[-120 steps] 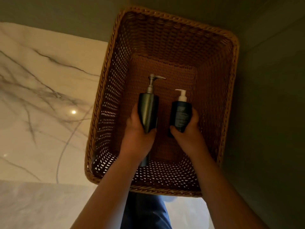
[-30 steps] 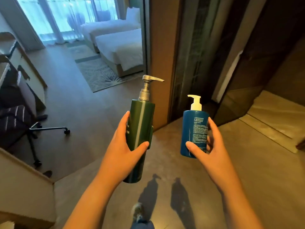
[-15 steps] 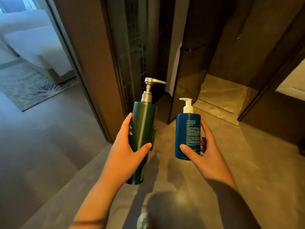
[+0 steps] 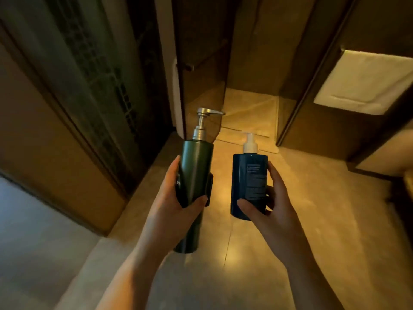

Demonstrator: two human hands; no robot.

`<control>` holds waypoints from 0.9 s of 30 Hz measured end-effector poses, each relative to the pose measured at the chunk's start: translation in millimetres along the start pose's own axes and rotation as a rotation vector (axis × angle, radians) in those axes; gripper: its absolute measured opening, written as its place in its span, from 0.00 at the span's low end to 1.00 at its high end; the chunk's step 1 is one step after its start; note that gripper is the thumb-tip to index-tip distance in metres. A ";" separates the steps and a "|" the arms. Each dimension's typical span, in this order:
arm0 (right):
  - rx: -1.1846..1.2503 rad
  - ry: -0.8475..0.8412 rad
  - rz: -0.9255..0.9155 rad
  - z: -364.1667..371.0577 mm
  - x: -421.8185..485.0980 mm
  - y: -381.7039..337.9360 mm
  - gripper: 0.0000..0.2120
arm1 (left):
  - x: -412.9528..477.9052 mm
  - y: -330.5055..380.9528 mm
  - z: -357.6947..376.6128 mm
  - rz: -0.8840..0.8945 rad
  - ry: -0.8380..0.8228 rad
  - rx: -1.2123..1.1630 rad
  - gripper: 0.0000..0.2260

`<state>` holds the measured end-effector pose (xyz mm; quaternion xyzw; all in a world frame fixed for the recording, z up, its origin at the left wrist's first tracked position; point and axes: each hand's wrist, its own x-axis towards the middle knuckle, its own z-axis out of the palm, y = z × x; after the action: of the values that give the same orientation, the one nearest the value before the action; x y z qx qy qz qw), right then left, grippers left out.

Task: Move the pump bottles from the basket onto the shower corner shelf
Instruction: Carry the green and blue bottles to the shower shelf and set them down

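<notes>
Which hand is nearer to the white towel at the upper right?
Right. The right hand, holding the blue bottle, is below and left of the white towel; the left hand, holding the green bottle, is farther to the left.

Count is two bottles mid-frame: one tall green bottle (image 4: pixel 196 166) with a silver pump, and one shorter blue bottle (image 4: pixel 248 175) with a white pump to its right. Two hands as well, left hand (image 4: pixel 174 204) and right hand (image 4: pixel 274 206), each holding one bottle. Just one pale towel (image 4: pixel 366 81), upper right.
</notes>
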<state>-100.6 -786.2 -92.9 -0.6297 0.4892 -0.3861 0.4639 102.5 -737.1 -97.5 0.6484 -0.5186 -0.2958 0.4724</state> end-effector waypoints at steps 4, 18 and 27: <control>-0.002 0.124 0.067 -51.7 38.3 24.6 0.40 | 60.9 16.8 61.4 0.007 -0.129 0.024 0.39; -0.038 0.163 0.089 -215.4 264.6 71.5 0.41 | 275.8 76.3 229.7 -0.023 -0.136 -0.047 0.41; -0.033 0.082 0.128 -201.2 403.1 92.8 0.40 | 406.7 43.1 240.9 -0.089 -0.091 -0.066 0.41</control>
<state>-223.7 -1228.9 -114.5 -0.5884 0.5533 -0.3729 0.4566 -8.1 -1198.6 -105.9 0.6408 -0.5002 -0.3628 0.4556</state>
